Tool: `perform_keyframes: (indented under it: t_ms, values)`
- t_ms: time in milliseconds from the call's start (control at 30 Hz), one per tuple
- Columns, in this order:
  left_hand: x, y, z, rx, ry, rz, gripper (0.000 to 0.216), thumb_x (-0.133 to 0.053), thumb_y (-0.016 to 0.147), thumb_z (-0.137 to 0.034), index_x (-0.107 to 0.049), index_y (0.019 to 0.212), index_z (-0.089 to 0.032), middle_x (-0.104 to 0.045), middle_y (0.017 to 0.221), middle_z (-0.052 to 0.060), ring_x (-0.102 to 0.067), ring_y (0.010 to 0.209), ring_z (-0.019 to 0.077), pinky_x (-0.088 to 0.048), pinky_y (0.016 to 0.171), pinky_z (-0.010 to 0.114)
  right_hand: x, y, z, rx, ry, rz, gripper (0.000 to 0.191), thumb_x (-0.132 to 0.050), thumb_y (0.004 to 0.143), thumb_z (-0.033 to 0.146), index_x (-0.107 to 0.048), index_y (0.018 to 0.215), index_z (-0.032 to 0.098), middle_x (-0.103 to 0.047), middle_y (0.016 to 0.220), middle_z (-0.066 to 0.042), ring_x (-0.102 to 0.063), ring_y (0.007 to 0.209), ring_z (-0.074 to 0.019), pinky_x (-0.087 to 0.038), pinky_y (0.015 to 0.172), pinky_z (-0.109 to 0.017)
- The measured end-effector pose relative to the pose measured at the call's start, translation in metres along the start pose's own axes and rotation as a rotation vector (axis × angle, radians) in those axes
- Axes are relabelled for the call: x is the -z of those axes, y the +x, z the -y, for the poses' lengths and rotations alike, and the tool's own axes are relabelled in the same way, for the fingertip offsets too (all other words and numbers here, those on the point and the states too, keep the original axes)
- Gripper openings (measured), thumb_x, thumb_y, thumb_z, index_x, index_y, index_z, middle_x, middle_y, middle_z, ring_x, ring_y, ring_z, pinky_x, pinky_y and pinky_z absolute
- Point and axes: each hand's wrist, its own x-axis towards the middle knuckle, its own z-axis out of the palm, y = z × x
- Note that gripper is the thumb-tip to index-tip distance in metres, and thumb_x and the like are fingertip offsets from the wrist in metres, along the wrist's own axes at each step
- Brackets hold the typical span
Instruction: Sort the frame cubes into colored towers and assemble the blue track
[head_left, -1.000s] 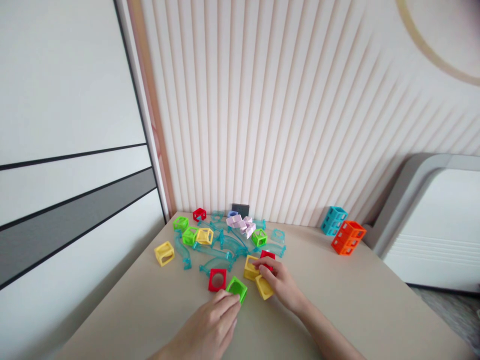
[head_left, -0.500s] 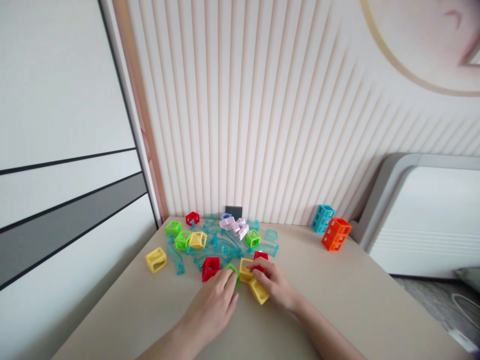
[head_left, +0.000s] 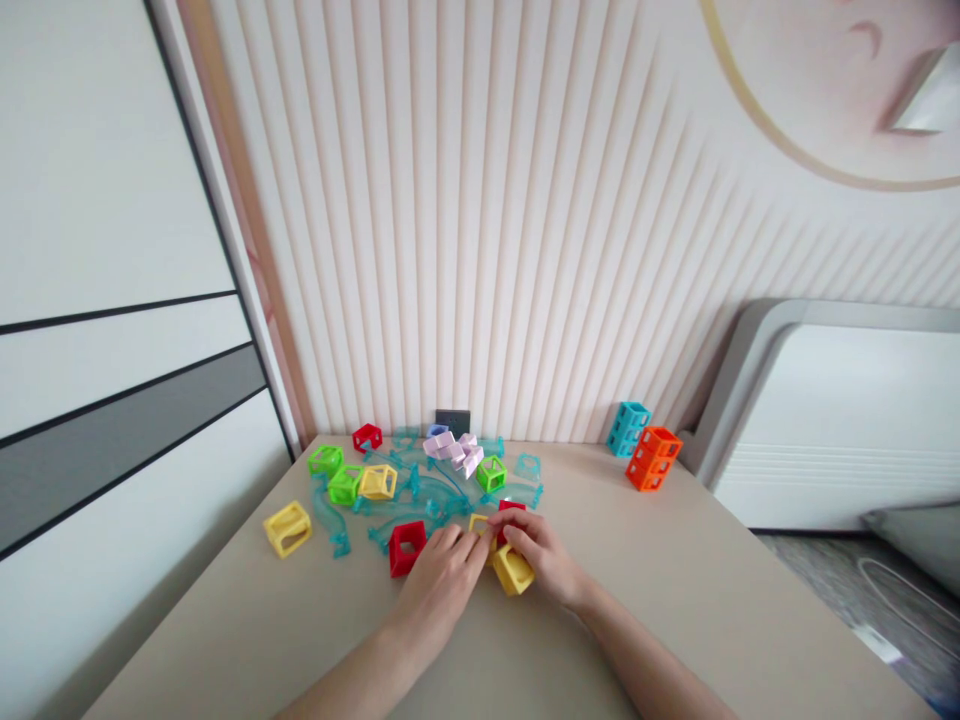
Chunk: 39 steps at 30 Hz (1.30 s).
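My left hand (head_left: 444,572) reaches over the table, fingers bent and close together at the left side of a yellow cube block (head_left: 478,522). Whatever lies under these fingers is hidden. My right hand (head_left: 546,560) curls in from the right, with its fingers closed at the same yellow block, which is partly covered. A second yellow cube block (head_left: 514,570) rests tilted beneath the right thumb. Just behind the right hand a red cube block (head_left: 511,507) shows in part. Beside my left hand stands another red cube block (head_left: 406,548).
Clear teal track pieces (head_left: 435,492) lie behind the hands with pink pieces (head_left: 454,450) and a green frame block (head_left: 492,474). Green blocks (head_left: 346,485) and a yellow block (head_left: 287,528) are left. Orange (head_left: 653,459) and blue stacks (head_left: 628,430) stand right, near the ribbed wall.
My left hand has moved right, closer to my right hand, and the green block at its fingers is now hidden. The view has shifted slightly to the right.
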Motion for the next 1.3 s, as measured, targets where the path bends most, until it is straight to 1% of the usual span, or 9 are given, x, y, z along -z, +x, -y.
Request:
perform_keyframes:
  t_ms: [133, 267, 500, 700, 867, 1067, 1167, 1233, 1300]
  values:
    - [0.003, -0.001, 0.007, -0.013, -0.148, 0.015, 0.048, -0.044, 0.094, 0.0, -0.053, 0.137, -0.018, -0.07, 0.111, 0.006, -0.061, 0.1, 0.0239, -0.051, 0.09, 0.038, 0.004, 0.002, -0.006, 0.023, 0.019, -0.029, 0.038, -0.07, 0.081, 0.053, -0.072, 0.1, 0.021, -0.069, 0.09, -0.003, -0.059, 0.075, -0.0189, -0.046, 0.07, -0.031]
    - [0.003, -0.004, 0.012, -0.008, -0.296, 0.039, 0.047, -0.042, 0.094, 0.0, -0.056, 0.133, -0.021, -0.068, 0.111, 0.006, -0.058, 0.102, 0.0238, -0.049, 0.091, 0.039, 0.009, 0.004, -0.006, 0.006, 0.045, -0.031, 0.038, -0.071, 0.08, 0.053, -0.075, 0.101, 0.021, -0.072, 0.1, -0.005, -0.062, 0.085, -0.0221, -0.047, 0.077, -0.034]
    - [0.002, -0.012, 0.019, -0.019, -0.434, 0.063, 0.067, -0.041, 0.08, 0.009, -0.054, 0.135, -0.027, -0.066, 0.116, 0.004, -0.054, 0.106, 0.0245, -0.045, 0.093, 0.04, 0.013, 0.007, -0.003, -0.037, 0.148, 0.005, 0.036, -0.071, 0.081, 0.05, -0.077, 0.105, 0.023, -0.074, 0.108, -0.005, -0.065, 0.096, -0.0253, -0.047, 0.088, -0.038]
    - [0.009, -0.016, 0.011, 0.04, -0.499, 0.052, 0.037, -0.059, 0.089, -0.013, -0.061, 0.122, -0.029, -0.066, 0.109, 0.002, -0.057, 0.104, 0.025, -0.043, 0.096, 0.043, 0.017, 0.014, -0.012, -0.048, 0.196, -0.073, 0.034, -0.071, 0.081, 0.048, -0.078, 0.104, 0.023, -0.071, 0.124, -0.006, -0.065, 0.102, -0.0274, -0.048, 0.088, -0.038]
    - [0.005, -0.016, 0.007, 0.071, -0.493, 0.049, 0.04, -0.065, 0.089, -0.016, -0.059, 0.126, -0.028, -0.07, 0.118, 0.003, -0.06, 0.11, 0.0271, -0.043, 0.1, 0.047, 0.017, 0.016, -0.008, -0.078, 0.341, -0.111, 0.035, -0.069, 0.082, 0.044, -0.077, 0.108, 0.022, -0.07, 0.128, -0.007, -0.066, 0.104, -0.0277, -0.051, 0.085, -0.036]
    - [0.011, -0.013, 0.004, 0.185, -0.582, 0.023, 0.043, -0.07, 0.084, -0.016, -0.062, 0.126, -0.025, -0.074, 0.114, 0.005, -0.065, 0.107, 0.0276, -0.048, 0.098, 0.047, 0.017, 0.012, -0.003, -0.093, 0.49, -0.09, 0.037, -0.067, 0.085, 0.045, -0.072, 0.113, 0.022, -0.068, 0.133, -0.006, -0.064, 0.115, -0.028, -0.054, 0.086, -0.037]
    - [0.013, -0.013, 0.003, 0.2, -0.639, -0.029, 0.045, -0.069, 0.083, -0.015, -0.062, 0.127, -0.024, -0.073, 0.114, 0.007, -0.067, 0.103, 0.0261, -0.051, 0.095, 0.045, 0.016, 0.01, -0.001, -0.117, 0.572, -0.092, 0.04, -0.068, 0.083, 0.044, -0.069, 0.115, 0.02, -0.068, 0.132, -0.009, -0.067, 0.109, -0.0264, -0.056, 0.077, -0.034]
    - [0.011, -0.014, 0.004, 0.199, -0.658, -0.066, 0.049, -0.068, 0.083, -0.016, -0.06, 0.13, -0.023, -0.073, 0.115, 0.009, -0.067, 0.104, 0.0261, -0.051, 0.097, 0.046, 0.014, 0.009, 0.001, -0.13, 0.612, -0.082, 0.043, -0.068, 0.083, 0.042, -0.065, 0.12, 0.021, -0.069, 0.131, -0.01, -0.07, 0.096, -0.024, -0.054, 0.062, -0.029]
    - [0.007, -0.016, 0.006, 0.196, -0.677, -0.099, 0.055, -0.068, 0.082, -0.016, -0.057, 0.136, -0.023, -0.072, 0.115, 0.01, -0.066, 0.105, 0.0264, -0.051, 0.099, 0.048, 0.012, 0.007, 0.005, -0.125, 0.636, -0.072, 0.048, -0.066, 0.083, 0.04, -0.06, 0.128, 0.022, -0.069, 0.131, -0.01, -0.071, 0.084, -0.0213, -0.048, 0.049, -0.024]
